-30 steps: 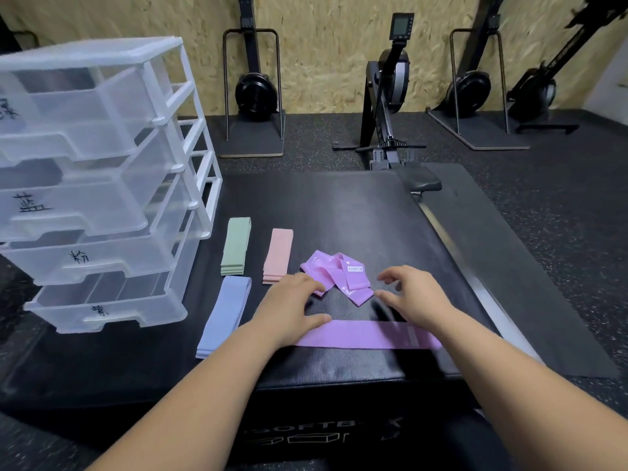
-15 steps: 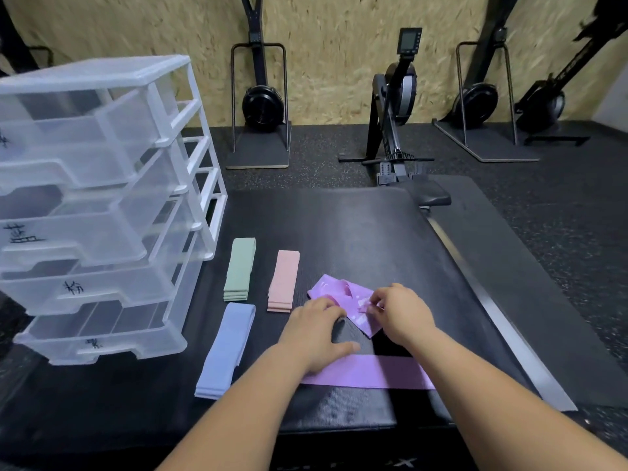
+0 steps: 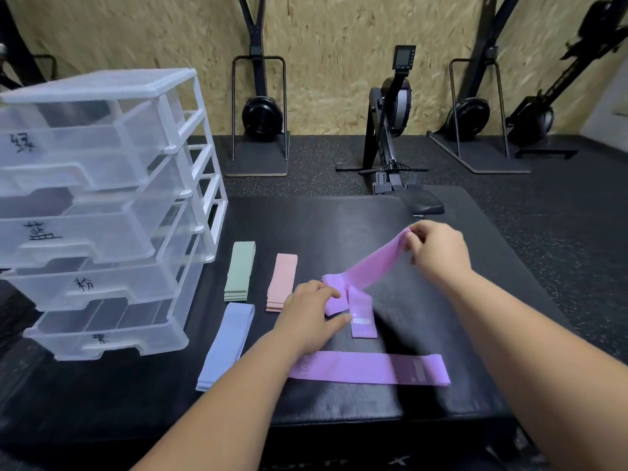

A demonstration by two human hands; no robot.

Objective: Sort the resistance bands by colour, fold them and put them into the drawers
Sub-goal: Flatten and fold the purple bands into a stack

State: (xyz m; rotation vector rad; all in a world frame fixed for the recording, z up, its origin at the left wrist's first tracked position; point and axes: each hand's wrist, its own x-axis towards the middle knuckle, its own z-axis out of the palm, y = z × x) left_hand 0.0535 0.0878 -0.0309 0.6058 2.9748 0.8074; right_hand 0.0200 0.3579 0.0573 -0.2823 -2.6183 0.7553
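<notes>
My right hand [image 3: 438, 254] pinches one end of a purple band [image 3: 370, 266] and holds it stretched up off the black padded box [image 3: 339, 226]. My left hand [image 3: 311, 314] rests on the tangled purple bands [image 3: 360, 311] below it, fingers over their left part. Another purple band [image 3: 370, 368] lies flat and straight near the box's front edge. Left of my hands lie a folded green stack [image 3: 239, 271], a folded pink stack [image 3: 281, 282] and a blue stack [image 3: 226, 345]. The clear plastic drawer unit [image 3: 98, 212] stands at the left, its labelled drawers pulled partly out.
Rowing and ski machines [image 3: 390, 120] stand on the dark rubber floor against the chipboard wall behind. A black seat pad [image 3: 424, 205] sits at the box's far right corner. The box's front edge runs just below the flat purple band.
My right hand has lifted one end of a purple band up and to the right out of the tangle. My left hand has moved onto the tangle and holds it down.
</notes>
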